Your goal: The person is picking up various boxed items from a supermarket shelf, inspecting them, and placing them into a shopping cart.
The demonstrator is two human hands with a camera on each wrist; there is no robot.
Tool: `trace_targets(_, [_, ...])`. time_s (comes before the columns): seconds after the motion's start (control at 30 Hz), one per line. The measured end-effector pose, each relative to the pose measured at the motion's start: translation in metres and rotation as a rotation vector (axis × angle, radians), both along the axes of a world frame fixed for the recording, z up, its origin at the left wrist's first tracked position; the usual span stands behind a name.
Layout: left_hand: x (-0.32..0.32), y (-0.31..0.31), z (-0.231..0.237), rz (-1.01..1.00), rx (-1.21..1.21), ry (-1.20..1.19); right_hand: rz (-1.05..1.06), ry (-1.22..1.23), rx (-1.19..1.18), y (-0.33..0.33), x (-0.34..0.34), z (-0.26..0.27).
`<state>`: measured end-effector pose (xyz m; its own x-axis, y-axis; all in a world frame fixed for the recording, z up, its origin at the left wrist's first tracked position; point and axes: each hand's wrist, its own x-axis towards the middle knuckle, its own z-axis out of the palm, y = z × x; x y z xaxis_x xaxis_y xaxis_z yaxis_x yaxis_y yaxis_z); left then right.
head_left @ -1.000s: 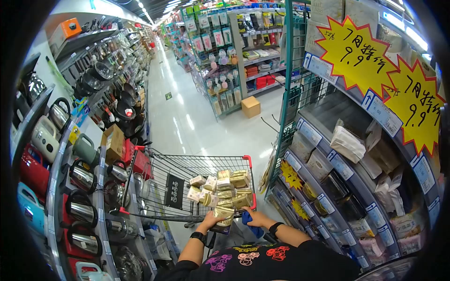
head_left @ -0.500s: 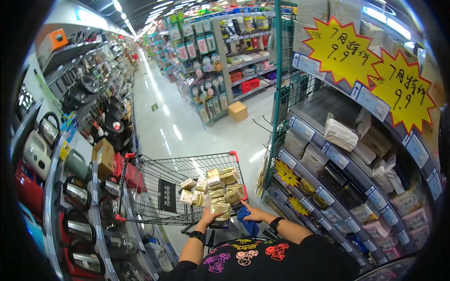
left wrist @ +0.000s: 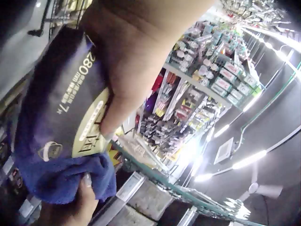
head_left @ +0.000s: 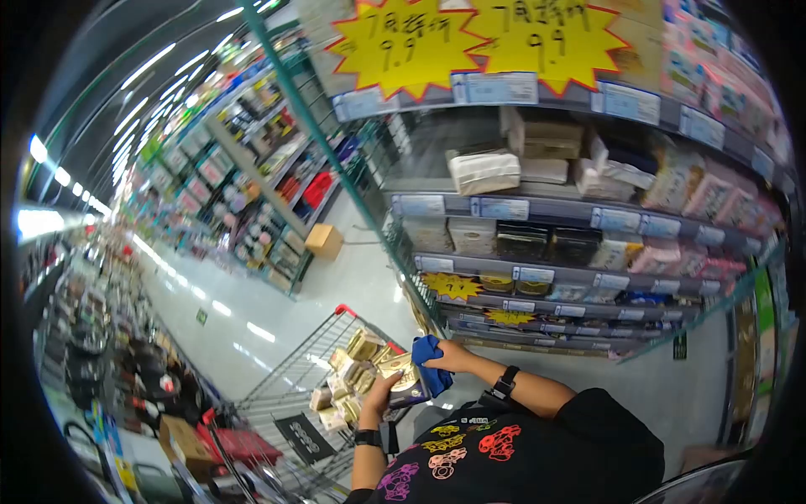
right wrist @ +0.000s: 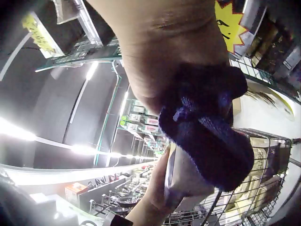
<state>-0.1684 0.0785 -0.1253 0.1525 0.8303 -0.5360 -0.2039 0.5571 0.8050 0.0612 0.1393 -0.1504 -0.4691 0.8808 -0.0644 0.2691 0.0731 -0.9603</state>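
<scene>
Gripping a dark package with a gold label (left wrist: 59,99), the left hand (head_left: 379,394) lays its thumb across the front. The right hand (head_left: 454,356) grasps a bunched blue cloth (head_left: 435,374), which touches the end of that package. A dark band (head_left: 505,382) circles the right wrist. The package is held up at the near side of a wire shopping cart (head_left: 304,438), in front of a black shirt (head_left: 537,445) with coloured prints. Inside the cart, more gold-toned packages (head_left: 363,344) lie in a loose heap. To the right rise shelves (head_left: 504,208) of packaged goods, with yellow starburst signs (head_left: 407,46) along the top. A cardboard box (head_left: 324,241) sits on the floor beyond the cart, and blurred pans (head_left: 84,371) line the aisle's left side.
</scene>
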Motion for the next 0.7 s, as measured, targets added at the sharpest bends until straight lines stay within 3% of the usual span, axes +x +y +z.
trace_targets(0.2, [0.062,0.049,0.009,-0.042,0.200,-0.124,-0.390,-0.196,0.334,-0.037,0.042,0.106])
trace_targets(0.23, [0.079,0.051,0.034,-0.030,0.077,-0.154,-0.433,-0.246,0.366,-0.044,0.052,0.124])
trace_targets(0.37, [0.121,0.060,0.086,-0.211,0.273,-0.252,-0.484,-0.005,0.399,-0.062,0.089,0.156])
trace_targets(0.4, [0.125,0.059,0.102,-0.268,0.264,-0.296,-0.497,0.213,0.292,-0.068,0.097,0.159])
trace_targets(0.47, [0.132,0.055,0.133,-0.361,0.203,-0.357,-0.648,0.419,0.141,-0.076,0.112,0.156])
trace_targets(0.5, [0.137,0.055,0.135,-0.416,0.193,-0.469,-0.720,0.527,0.061,-0.080,0.116,0.154])
trace_targets(0.53, [0.142,0.053,0.135,-0.467,0.179,-0.580,-0.749,0.455,0.139,-0.082,0.119,0.169])
trace_targets(0.57, [0.150,0.051,0.141,-0.515,0.167,-0.690,-0.738,0.552,0.114,-0.083,0.121,0.163])
trace_targets(0.6, [0.167,0.047,0.150,-0.536,0.209,-0.717,-0.724,0.649,0.089,-0.082,0.124,0.152])
trace_targets(0.67, [0.174,0.041,0.114,-0.490,0.149,-0.599,-0.614,0.847,-0.021,-0.079,0.129,0.134])
trace_targets(0.7, [0.177,0.040,0.098,-0.494,0.107,-0.560,-0.663,0.753,-0.002,-0.078,0.128,0.131])
